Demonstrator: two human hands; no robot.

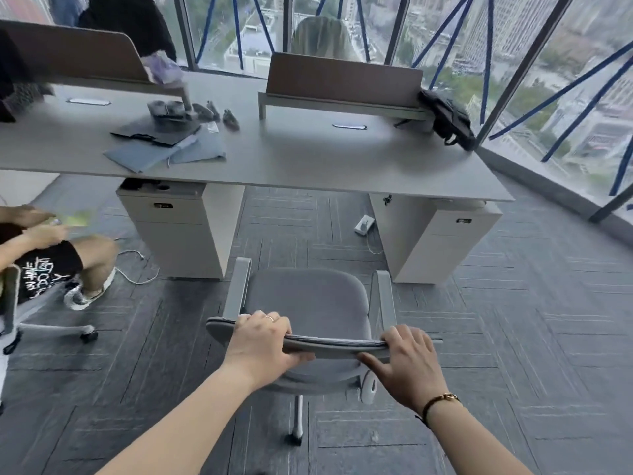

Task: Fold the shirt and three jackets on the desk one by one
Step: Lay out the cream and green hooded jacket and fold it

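Both hands clamp the grey chair's backrest (329, 344) top edge: left hand (262, 341) and right hand (409, 363), fingers curled over, thumbs beneath. Beyond stands the desk (308, 159); blue garments (164, 150) and a dark one (157, 132) lie near its left front edge.

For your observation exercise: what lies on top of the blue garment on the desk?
A flat black item overlaps the blue garment at its far edge; what it covers there stays hidden. The rest lies bare on the desk.
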